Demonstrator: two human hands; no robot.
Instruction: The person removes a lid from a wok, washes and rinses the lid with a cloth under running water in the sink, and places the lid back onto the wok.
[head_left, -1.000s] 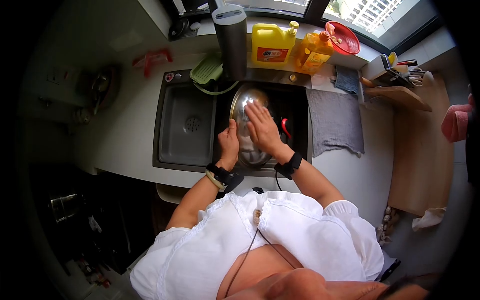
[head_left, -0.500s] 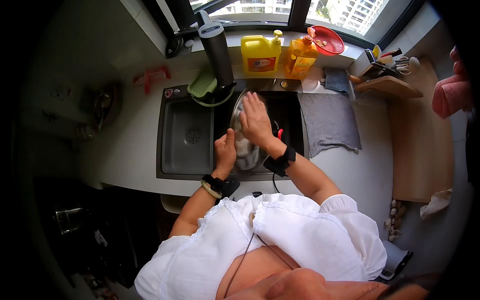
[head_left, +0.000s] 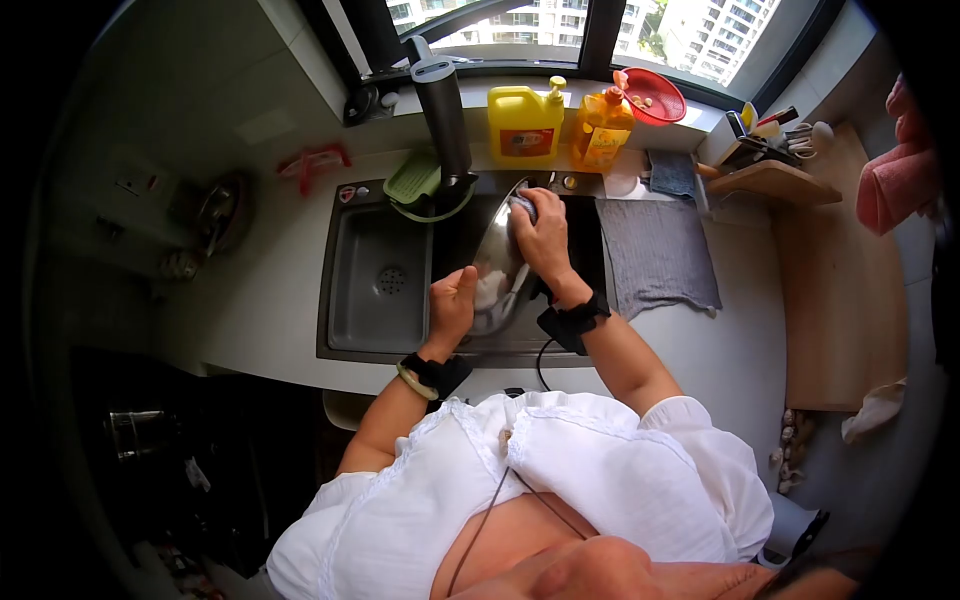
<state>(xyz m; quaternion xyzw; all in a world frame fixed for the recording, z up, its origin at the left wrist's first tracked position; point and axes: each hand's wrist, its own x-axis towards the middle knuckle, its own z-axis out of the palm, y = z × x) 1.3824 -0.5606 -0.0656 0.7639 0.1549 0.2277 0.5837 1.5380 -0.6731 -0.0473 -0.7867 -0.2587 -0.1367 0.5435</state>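
A shiny metal pan or bowl (head_left: 496, 262) is tilted over the right basin of the dark sink (head_left: 335, 300). My left hand (head_left: 453, 303) grips its left side, thumb up and the other fingers hidden behind it. At the far right part of the metal piece, my right hand (head_left: 543, 232) has its fingers curled over a small greyish cloth or scrubber (head_left: 522, 206), pressed to the metal. Both wrists wear black bands.
Behind the sink stand a grey faucet-like column (head_left: 442, 115), a green basket (head_left: 413, 180), a yellow jug (head_left: 524, 125) and an orange bottle (head_left: 603, 130). A grey cloth (head_left: 660, 255) lies right of the sink, near a wooden board (head_left: 835, 300).
My right hand has gone from lying flat with fingers stretched on the metal to curling round the greyish item at its far right part. The metal piece is tilted more steeply.
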